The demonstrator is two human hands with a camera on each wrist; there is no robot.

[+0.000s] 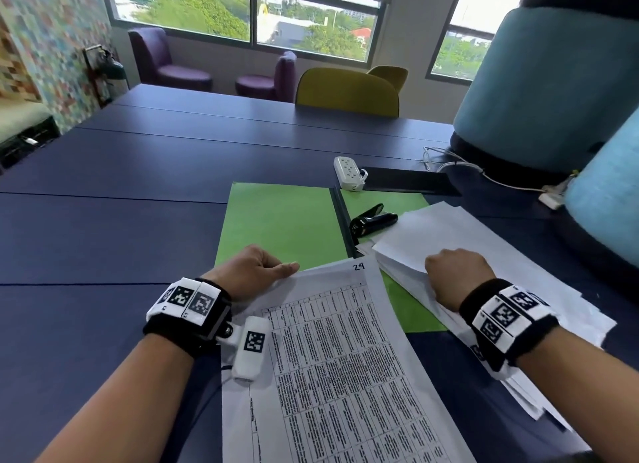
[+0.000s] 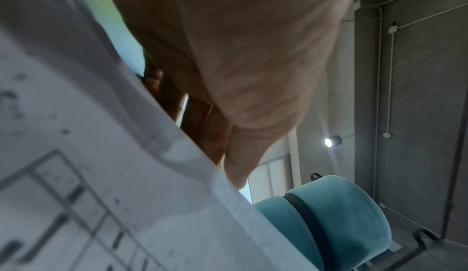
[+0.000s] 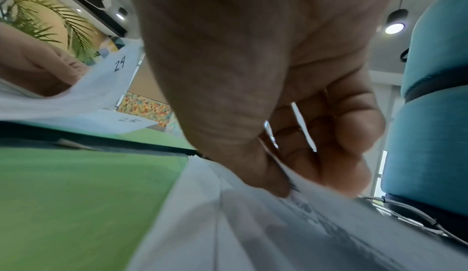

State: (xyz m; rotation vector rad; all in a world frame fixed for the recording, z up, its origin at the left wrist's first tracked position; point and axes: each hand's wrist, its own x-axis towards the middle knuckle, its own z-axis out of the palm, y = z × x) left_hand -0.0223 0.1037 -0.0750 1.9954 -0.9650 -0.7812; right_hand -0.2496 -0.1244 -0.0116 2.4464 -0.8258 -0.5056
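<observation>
A printed sheet marked 24 [image 1: 345, 352] lies slanted over the open green folder [image 1: 283, 220] and the blue table. My left hand [image 1: 276, 272] pinches its top left corner, thumb on top and fingers curled beneath; the left wrist view shows the same grip [image 2: 228, 145] on the sheet [image 2: 101, 175]. A loose stack of white papers [image 1: 484, 234] lies at the right. My right hand [image 1: 432, 267] pinches the edge of its top sheet [image 3: 291, 177] between thumb and curled fingers. In the right wrist view a sheet marked 25 [image 3: 129, 120] lies under sheet 24 [image 3: 119, 65].
A black stapler [image 1: 371, 220] sits on the folder's right half. Behind it are a white power strip [image 1: 349, 172] and a flat black slab [image 1: 411, 180]. White cables [image 1: 460, 161] run to teal chairs [image 1: 539, 82] at the right. A yellow chair [image 1: 345, 92] stands across the table.
</observation>
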